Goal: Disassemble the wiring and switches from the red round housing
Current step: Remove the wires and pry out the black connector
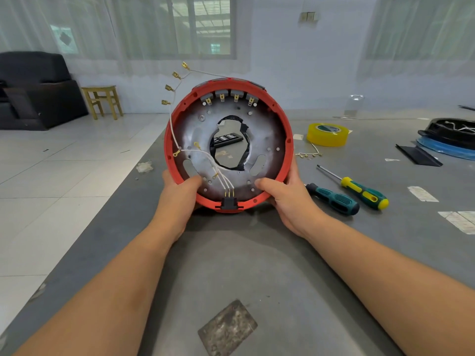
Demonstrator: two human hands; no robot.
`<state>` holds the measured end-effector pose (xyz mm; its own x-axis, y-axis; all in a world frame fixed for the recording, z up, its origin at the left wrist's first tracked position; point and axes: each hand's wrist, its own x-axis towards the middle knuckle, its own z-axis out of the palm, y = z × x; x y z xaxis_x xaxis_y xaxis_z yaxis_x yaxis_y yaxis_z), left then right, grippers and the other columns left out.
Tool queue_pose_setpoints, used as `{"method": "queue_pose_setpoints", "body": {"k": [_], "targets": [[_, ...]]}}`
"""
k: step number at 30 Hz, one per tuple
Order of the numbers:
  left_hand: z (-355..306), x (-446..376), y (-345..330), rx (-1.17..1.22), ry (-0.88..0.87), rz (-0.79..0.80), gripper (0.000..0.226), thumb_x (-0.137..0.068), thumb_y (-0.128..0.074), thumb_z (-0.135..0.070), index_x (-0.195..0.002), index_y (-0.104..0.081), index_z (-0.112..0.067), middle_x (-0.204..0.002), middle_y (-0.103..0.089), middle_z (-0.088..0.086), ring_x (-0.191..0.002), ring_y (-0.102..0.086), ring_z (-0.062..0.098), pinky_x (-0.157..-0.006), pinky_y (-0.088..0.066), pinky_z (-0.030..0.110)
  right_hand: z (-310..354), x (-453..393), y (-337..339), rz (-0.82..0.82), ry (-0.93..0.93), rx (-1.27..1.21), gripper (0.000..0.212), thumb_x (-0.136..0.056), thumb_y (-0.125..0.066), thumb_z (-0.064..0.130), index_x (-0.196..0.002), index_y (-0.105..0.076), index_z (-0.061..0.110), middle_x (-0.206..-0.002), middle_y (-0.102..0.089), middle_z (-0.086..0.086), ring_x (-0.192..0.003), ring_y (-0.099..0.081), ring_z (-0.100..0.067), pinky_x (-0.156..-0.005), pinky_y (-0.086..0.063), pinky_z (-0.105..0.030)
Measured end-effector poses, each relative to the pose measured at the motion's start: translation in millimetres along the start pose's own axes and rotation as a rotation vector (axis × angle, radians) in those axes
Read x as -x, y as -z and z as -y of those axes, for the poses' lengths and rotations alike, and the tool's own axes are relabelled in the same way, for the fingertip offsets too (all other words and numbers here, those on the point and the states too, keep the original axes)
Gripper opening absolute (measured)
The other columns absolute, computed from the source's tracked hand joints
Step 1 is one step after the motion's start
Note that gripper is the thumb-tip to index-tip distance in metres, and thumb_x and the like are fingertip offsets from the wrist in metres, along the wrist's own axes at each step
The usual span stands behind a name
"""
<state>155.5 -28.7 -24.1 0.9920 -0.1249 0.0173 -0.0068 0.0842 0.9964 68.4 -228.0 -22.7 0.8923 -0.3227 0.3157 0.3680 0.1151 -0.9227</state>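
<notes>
1. Grey bench ran under both forearms; a worn square patch sat nearest the camera.
2. Left hand gripped the lower-left rim of the red round housing, thumb curled over the edge onto the inner metal plate, fingers behind.
3. Right hand gripped the lower-right rim the same way, thumb inside, fingers wrapped round the back.
4. Housing was held upright on edge, w/ its bottom edge at or just above the bench (cannot tell which), open side toward the camera.
5. Black connector sat in the bottom rim; white wires ran up from it across the plate.
6. One wire bundle went over the left rim & stood up free, ending in brass spade terminals, unplugged.
7. Four grey switches lined the top inside of the rim, tabs bare.
8. Plate had a torn-edged centre hole.
9. Right of the housing: two screwdrivers, a dark teal one & a green-yellow one, lying side by side.
10. Further back: a loose wire piece w/ terminals, yellow tape roll, black tray on a blue lid.
11. Far left on the floor: wooden stool, dark sofa.
</notes>
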Motion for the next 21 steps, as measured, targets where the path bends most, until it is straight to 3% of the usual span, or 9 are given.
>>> {"method": "queue_pose_setpoints", "body": {"k": [3,5,6,8,11,14,17,21], "targets": [[1,-1,3,-0.110,-0.025,-0.059,0.070,-0.055,-0.063,-0.037,-0.124,-0.059,-0.028,-0.108,-0.076,0.007,-0.100,-0.075,0.034,-0.090,-0.060,0.062,0,2,0,-0.036,0.029,0.123,0.080,-0.077,-0.080,0.020,-0.145,-0.042,0.041,-0.124,-0.070,0.008,-0.110,-0.071,-0.021,-0.091,-0.059,-0.040],[-2,2,3,-0.148,-0.057,-0.117,0.062,-0.059,-0.059,-0.041,-0.120,-0.064,-0.029,-0.104,-0.077,0.001,-0.098,-0.075,0.029,-0.090,-0.061,0.059,5,4,0,-0.065,0.125,0.415,0.066,-0.082,-0.075,0.046,-0.140,-0.044,0.046,-0.124,-0.066,0.023,-0.116,-0.064,-0.003,-0.094,-0.052,-0.020],[-4,5,3,-0.162,-0.067,-0.135,0.060,-0.059,-0.056,-0.044,-0.117,-0.066,-0.030,-0.103,-0.077,-0.002,-0.097,-0.074,0.026,-0.089,-0.061,0.056,7,6,2,-0.076,0.183,0.573,0.060,-0.084,-0.069,0.057,-0.139,-0.045,0.045,-0.124,-0.063,0.025,-0.118,-0.059,0.000,-0.094,-0.048,-0.016],[-9,11,3,-0.169,-0.064,-0.143,0.055,-0.062,-0.055,-0.044,-0.115,-0.066,-0.031,-0.104,-0.077,-0.001,-0.093,-0.075,0.026,-0.085,-0.063,0.054,12,8,11,-0.072,0.233,0.772,0.057,-0.091,-0.052,0.068,-0.139,-0.049,0.037,-0.127,-0.060,0.015,-0.120,-0.056,-0.005,-0.099,-0.049,-0.027],[-12,15,1,-0.061,-0.020,-0.102,0.045,-0.075,-0.058,-0.025,-0.120,-0.062,-0.025,-0.109,-0.075,0.011,-0.079,-0.079,0.033,-0.065,-0.066,0.052,22,10,34,-0.083,0.244,1.139,0.071,-0.099,-0.022,0.072,-0.143,-0.055,0.027,-0.139,-0.055,0.002,-0.130,-0.050,-0.016,-0.109,-0.043,-0.040],[-14,15,-1,-0.012,-0.014,-0.048,0.044,-0.087,-0.066,-0.011,-0.128,-0.056,-0.022,-0.115,-0.073,0.011,-0.078,-0.080,0.030,-0.064,-0.066,0.053,32,10,47,-0.224,0.294,1.710,0.079,-0.101,-0.005,0.067,-0.125,-0.070,0.029,-0.132,-0.063,0.001,-0.125,-0.052,-0.026,-0.100,-0.042,-0.043],[-13,13,-3,0.010,0.002,0.002,0.051,-0.089,-0.066,-0.001,-0.132,-0.050,-0.023,-0.123,-0.071,0.011,-0.085,-0.080,0.030,-0.066,-0.066,0.053,33,13,43,-0.264,0.225,1.852,0.078,-0.102,-0.001,0.062,-0.117,-0.071,0.032,-0.118,-0.068,0.001,-0.111,-0.058,-0.029,-0.092,-0.042,-0.043],[-11,10,0,0.046,0.037,-0.040,0.059,-0.084,-0.056,0.011,-0.133,-0.051,-0.023,-0.123,-0.069,0.013,-0.092,-0.078,0.035,-0.066,-0.066,0.051,33,13,44,-0.244,0.190,1.832,0.077,-0.100,0.001,0.061,-0.121,-0.068,0.034,-0.116,-0.069,0.002,-0.108,-0.061,-0.028,-0.093,-0.043,-0.042]]}}
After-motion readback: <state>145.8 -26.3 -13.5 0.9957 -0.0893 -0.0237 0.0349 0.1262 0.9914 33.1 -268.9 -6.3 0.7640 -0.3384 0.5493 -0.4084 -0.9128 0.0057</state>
